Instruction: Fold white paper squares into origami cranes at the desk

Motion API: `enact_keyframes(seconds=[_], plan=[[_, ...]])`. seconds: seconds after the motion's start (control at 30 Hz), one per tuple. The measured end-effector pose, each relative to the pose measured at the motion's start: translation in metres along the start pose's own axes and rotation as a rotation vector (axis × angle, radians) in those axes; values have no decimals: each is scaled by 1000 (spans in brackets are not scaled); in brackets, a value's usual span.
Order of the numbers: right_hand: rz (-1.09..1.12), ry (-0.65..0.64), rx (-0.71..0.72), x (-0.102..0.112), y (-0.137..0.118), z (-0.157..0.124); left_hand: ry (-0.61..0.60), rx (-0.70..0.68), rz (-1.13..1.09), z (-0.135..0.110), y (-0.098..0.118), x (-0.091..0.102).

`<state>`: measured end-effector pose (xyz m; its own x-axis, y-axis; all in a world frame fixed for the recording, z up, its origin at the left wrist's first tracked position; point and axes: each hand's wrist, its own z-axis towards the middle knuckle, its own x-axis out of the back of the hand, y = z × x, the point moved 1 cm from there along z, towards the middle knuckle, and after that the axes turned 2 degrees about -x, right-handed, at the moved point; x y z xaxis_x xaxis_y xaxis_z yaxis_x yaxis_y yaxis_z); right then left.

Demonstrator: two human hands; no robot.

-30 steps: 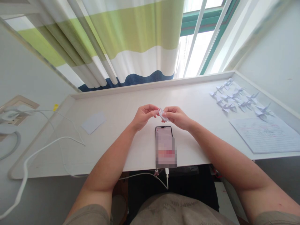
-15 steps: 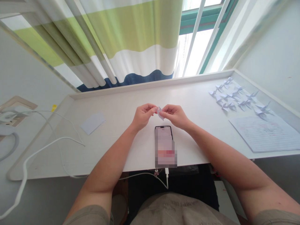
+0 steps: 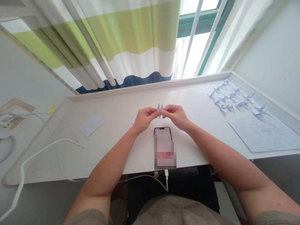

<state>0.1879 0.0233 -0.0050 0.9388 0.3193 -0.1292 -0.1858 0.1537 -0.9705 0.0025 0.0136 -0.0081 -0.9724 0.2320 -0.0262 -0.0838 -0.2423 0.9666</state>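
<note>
Between my two hands is a small folded piece of white paper, held just above the desk with two narrow points sticking up. My left hand pinches its left side between thumb and fingers. On the other side, my right hand pinches the paper the same way. Fingertips cover part of the folds. Right below the hands lies a phone with a blurred screen.
Several folded paper cranes stand at the right of the white desk, behind a written sheet. A blank paper piece lies on the left. White cables cross the left side; another charging cable hangs from the phone.
The folded paper has turned from a slanted position to upright, its two points now facing up. Both hands still pinch it, now level on either side. The view has shifted slightly.
</note>
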Motion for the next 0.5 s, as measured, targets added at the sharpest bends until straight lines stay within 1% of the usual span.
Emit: enact_keyframes(seconds=[0.07, 0.1, 0.2, 0.3, 0.37, 0.5], plan=[[32, -14, 9, -1, -3, -1, -24, 35, -35, 0, 2, 1], [52, -11, 18, -1, -5, -2, -57, 60, -70, -1, 3, 1], [92, 0, 60, 1, -10, -3, -198, 151, -204, -2, 5, 0], [91, -44, 65, 4, -13, -4, -303, 222, -270, -4, 6, -1], [103, -61, 40, 5, -13, -5, -331, 238, -287, -4, 6, -1], [131, -96, 36, 5, -13, -6, -333, 237, -287, -4, 5, 0]])
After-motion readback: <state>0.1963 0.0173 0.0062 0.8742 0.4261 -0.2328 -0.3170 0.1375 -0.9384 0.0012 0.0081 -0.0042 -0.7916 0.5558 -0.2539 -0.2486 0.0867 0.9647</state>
